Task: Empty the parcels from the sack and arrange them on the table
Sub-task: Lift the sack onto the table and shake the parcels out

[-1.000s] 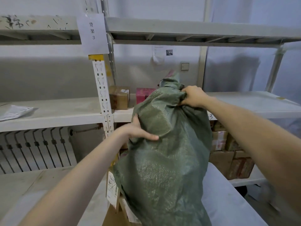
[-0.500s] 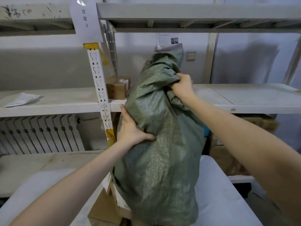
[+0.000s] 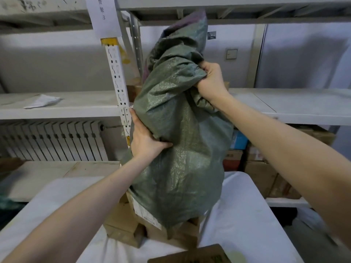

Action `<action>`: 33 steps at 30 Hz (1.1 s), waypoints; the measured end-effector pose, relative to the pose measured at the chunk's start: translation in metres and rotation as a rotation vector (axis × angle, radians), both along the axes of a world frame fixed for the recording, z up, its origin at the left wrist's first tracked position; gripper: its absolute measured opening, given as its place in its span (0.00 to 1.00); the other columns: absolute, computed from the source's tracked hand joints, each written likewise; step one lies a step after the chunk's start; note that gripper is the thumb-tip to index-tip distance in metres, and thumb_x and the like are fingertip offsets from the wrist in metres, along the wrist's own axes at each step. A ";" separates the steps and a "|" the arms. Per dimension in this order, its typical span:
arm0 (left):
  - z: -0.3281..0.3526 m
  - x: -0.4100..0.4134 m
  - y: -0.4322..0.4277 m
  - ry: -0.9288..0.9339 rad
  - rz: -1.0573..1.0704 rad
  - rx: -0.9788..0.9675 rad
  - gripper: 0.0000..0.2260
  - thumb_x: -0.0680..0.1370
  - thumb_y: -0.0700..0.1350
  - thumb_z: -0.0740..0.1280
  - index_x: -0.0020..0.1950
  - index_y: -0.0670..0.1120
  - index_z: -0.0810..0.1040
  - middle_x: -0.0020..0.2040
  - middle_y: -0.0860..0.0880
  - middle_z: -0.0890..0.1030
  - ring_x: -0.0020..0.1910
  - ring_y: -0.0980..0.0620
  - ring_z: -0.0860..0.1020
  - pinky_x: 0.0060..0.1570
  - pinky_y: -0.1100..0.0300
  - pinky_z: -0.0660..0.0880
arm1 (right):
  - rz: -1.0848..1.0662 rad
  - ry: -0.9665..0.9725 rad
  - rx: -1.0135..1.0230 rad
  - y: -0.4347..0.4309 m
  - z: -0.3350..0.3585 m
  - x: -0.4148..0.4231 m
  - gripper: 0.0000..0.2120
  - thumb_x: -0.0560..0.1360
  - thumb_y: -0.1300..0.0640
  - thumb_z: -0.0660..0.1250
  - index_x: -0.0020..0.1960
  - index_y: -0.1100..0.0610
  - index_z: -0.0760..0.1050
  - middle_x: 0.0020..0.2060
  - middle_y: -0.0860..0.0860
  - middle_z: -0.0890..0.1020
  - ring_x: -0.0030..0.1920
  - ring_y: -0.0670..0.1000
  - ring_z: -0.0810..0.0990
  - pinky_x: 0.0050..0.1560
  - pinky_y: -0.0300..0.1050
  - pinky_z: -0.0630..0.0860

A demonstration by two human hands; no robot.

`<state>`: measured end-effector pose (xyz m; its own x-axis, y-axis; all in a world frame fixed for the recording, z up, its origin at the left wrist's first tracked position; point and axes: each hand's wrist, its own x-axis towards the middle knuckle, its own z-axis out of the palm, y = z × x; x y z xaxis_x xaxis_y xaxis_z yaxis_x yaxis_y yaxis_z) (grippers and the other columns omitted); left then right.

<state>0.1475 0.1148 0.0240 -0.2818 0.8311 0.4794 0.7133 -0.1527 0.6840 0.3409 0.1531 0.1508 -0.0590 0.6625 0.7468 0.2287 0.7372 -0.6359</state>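
Note:
A green woven sack [image 3: 182, 149] hangs upside down over the white-covered table [image 3: 247, 224]. My left hand [image 3: 146, 139] grips a fold on its left side. My right hand [image 3: 210, 80] clutches bunched fabric near its raised end. Cardboard parcels [image 3: 123, 223] spill from the sack's mouth onto the table; one carries a white label [image 3: 146, 213]. Another brown parcel [image 3: 191, 255] lies at the table's near edge.
A grey metal shelf rack stands behind, with a perforated white upright [image 3: 117, 86] and a paper sign [image 3: 102, 14]. A white packet [image 3: 41, 101] lies on the left shelf. Stacked cartons [image 3: 264, 175] fill the lower right shelf. A radiator [image 3: 51, 141] lines the left wall.
Both hands have lifted the sack higher, and several cardboard parcels have slid out of its mouth onto the table. The view has tilted down toward the table.

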 end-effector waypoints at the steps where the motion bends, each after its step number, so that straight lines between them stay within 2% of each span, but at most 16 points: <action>1: 0.000 0.004 -0.002 -0.010 0.009 0.022 0.70 0.55 0.56 0.82 0.74 0.56 0.26 0.75 0.44 0.64 0.68 0.39 0.70 0.60 0.43 0.73 | 0.000 0.006 0.025 -0.004 0.002 0.003 0.13 0.71 0.52 0.71 0.52 0.57 0.82 0.48 0.54 0.85 0.53 0.53 0.83 0.56 0.60 0.78; 4: -0.003 0.013 -0.003 -0.049 0.031 0.108 0.69 0.56 0.56 0.82 0.74 0.55 0.28 0.73 0.44 0.66 0.68 0.40 0.70 0.60 0.44 0.73 | 0.010 0.014 0.100 -0.016 0.009 0.008 0.17 0.70 0.51 0.71 0.54 0.61 0.81 0.49 0.55 0.85 0.53 0.53 0.83 0.56 0.59 0.79; 7: -0.015 0.012 0.003 -0.066 0.048 0.061 0.68 0.58 0.55 0.82 0.75 0.55 0.28 0.75 0.46 0.64 0.68 0.41 0.71 0.60 0.47 0.72 | -0.035 -0.158 0.154 -0.024 0.002 0.007 0.16 0.72 0.51 0.70 0.54 0.59 0.82 0.51 0.53 0.85 0.53 0.50 0.83 0.55 0.54 0.80; 10: -0.037 0.006 0.003 -0.024 0.012 -0.082 0.70 0.57 0.57 0.82 0.74 0.54 0.26 0.79 0.49 0.53 0.72 0.43 0.66 0.65 0.49 0.68 | -0.113 -0.390 0.131 -0.029 -0.019 0.002 0.16 0.70 0.47 0.69 0.55 0.54 0.83 0.51 0.50 0.85 0.54 0.48 0.82 0.55 0.49 0.79; 12: -0.040 0.005 0.005 0.006 -0.030 -0.109 0.71 0.55 0.60 0.82 0.75 0.53 0.27 0.79 0.49 0.48 0.74 0.45 0.63 0.68 0.51 0.65 | -0.146 -0.409 0.083 -0.032 -0.017 0.004 0.15 0.71 0.49 0.69 0.55 0.52 0.83 0.52 0.50 0.85 0.55 0.50 0.82 0.55 0.48 0.78; 14: -0.029 0.006 0.011 0.003 -0.088 -0.092 0.70 0.53 0.61 0.81 0.76 0.54 0.31 0.79 0.50 0.50 0.74 0.45 0.62 0.70 0.50 0.64 | -0.223 -0.407 0.055 -0.031 -0.006 0.011 0.12 0.72 0.52 0.69 0.54 0.52 0.82 0.52 0.52 0.85 0.56 0.55 0.81 0.53 0.44 0.76; 16: -0.014 0.008 0.014 -0.034 -0.151 -0.061 0.69 0.52 0.64 0.81 0.75 0.57 0.32 0.78 0.50 0.55 0.74 0.45 0.63 0.71 0.46 0.64 | -0.315 -0.427 0.020 -0.029 0.006 0.019 0.05 0.72 0.53 0.69 0.48 0.50 0.81 0.50 0.54 0.85 0.55 0.58 0.80 0.51 0.45 0.75; 17: -0.006 0.009 0.013 -0.063 -0.166 -0.048 0.69 0.52 0.65 0.80 0.75 0.57 0.32 0.77 0.49 0.57 0.73 0.45 0.63 0.70 0.45 0.65 | -0.320 -0.421 -0.022 -0.028 0.011 0.022 0.01 0.72 0.53 0.69 0.43 0.49 0.79 0.48 0.54 0.85 0.53 0.58 0.80 0.52 0.47 0.76; 18: 0.000 0.009 0.013 -0.101 -0.167 -0.032 0.68 0.53 0.65 0.80 0.75 0.56 0.33 0.76 0.49 0.59 0.73 0.45 0.64 0.70 0.45 0.65 | -0.300 -0.378 -0.065 -0.027 0.016 0.023 0.02 0.72 0.53 0.70 0.41 0.50 0.78 0.46 0.53 0.84 0.52 0.57 0.81 0.54 0.51 0.77; 20: 0.015 0.008 0.011 -0.158 -0.135 0.013 0.65 0.57 0.60 0.81 0.77 0.53 0.36 0.74 0.48 0.63 0.71 0.44 0.67 0.68 0.45 0.67 | -0.200 -0.247 -0.123 -0.023 0.028 0.025 0.03 0.72 0.55 0.71 0.45 0.53 0.80 0.46 0.51 0.84 0.50 0.53 0.81 0.56 0.54 0.78; 22: 0.028 0.006 0.011 -0.160 -0.100 0.070 0.61 0.60 0.56 0.81 0.78 0.50 0.40 0.73 0.48 0.66 0.69 0.44 0.69 0.66 0.48 0.69 | -0.089 -0.141 -0.143 -0.025 0.037 0.024 0.07 0.73 0.60 0.71 0.50 0.56 0.80 0.46 0.50 0.84 0.49 0.47 0.81 0.56 0.47 0.78; 24: 0.033 0.004 0.007 -0.159 -0.053 0.134 0.58 0.61 0.56 0.81 0.78 0.49 0.45 0.72 0.48 0.68 0.68 0.45 0.69 0.64 0.51 0.69 | 0.018 -0.041 -0.147 -0.028 0.040 0.021 0.07 0.74 0.65 0.69 0.51 0.57 0.79 0.45 0.49 0.83 0.47 0.44 0.80 0.53 0.40 0.79; 25: 0.032 0.003 0.006 -0.158 -0.035 0.155 0.55 0.61 0.57 0.81 0.78 0.50 0.49 0.71 0.48 0.69 0.68 0.46 0.70 0.64 0.51 0.69 | 0.039 -0.005 -0.155 -0.027 0.037 0.020 0.07 0.74 0.65 0.69 0.50 0.57 0.79 0.45 0.50 0.83 0.47 0.45 0.81 0.53 0.41 0.79; 27: 0.025 0.000 0.007 -0.151 -0.017 0.122 0.49 0.61 0.59 0.80 0.75 0.51 0.58 0.68 0.49 0.73 0.66 0.46 0.71 0.63 0.51 0.71 | 0.035 0.040 -0.208 -0.021 0.028 0.017 0.05 0.72 0.61 0.71 0.48 0.57 0.80 0.45 0.52 0.84 0.49 0.50 0.82 0.55 0.49 0.80; 30: 0.011 -0.006 0.009 -0.142 0.017 -0.024 0.41 0.61 0.58 0.79 0.70 0.49 0.68 0.62 0.45 0.76 0.62 0.43 0.74 0.61 0.46 0.74 | -0.072 -0.042 -0.341 -0.006 0.004 0.014 0.11 0.67 0.53 0.72 0.48 0.55 0.82 0.45 0.53 0.85 0.49 0.55 0.83 0.56 0.57 0.79; 33: 0.008 -0.011 0.008 -0.137 0.041 -0.076 0.37 0.64 0.51 0.80 0.69 0.45 0.69 0.63 0.44 0.77 0.62 0.43 0.75 0.59 0.47 0.74 | -0.015 0.027 -0.540 -0.005 -0.009 0.012 0.16 0.71 0.58 0.72 0.57 0.61 0.79 0.51 0.57 0.83 0.51 0.57 0.81 0.59 0.56 0.77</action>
